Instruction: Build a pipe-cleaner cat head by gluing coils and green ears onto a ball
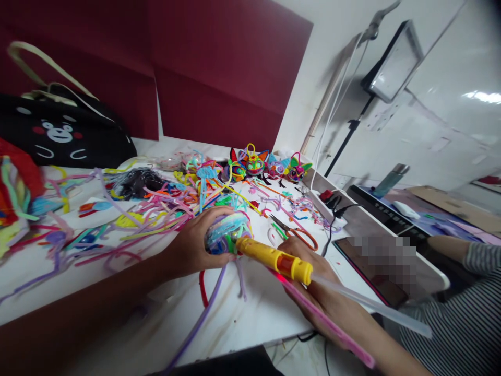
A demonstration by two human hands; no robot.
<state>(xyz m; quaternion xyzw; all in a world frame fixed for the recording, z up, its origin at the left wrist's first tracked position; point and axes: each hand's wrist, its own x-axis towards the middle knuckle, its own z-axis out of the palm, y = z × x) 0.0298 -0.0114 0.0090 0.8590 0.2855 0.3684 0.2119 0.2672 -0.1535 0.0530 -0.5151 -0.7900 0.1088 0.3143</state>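
My left hand (194,244) is wrapped round a ball-shaped piece (229,230) made of pastel pipe cleaners, low over the white table (242,313). My right hand (313,277) grips a yellow and orange glue gun pen (274,257) with a clear glue stick (371,308) coming out of its back. The pen's tip touches the piece. A pink pipe cleaner (324,324) also lies along my right hand. A purple strand (203,313) and a red one hang from the piece.
Loose coloured pipe cleaners (129,219) cover the table. Several finished cat-face figures (270,167) stand at the back, orange-handled scissors (293,232) beside my right hand. A black bear bag (62,136) sits far left. Another person's striped sleeve (465,308) and a tablet (376,266) are at right.
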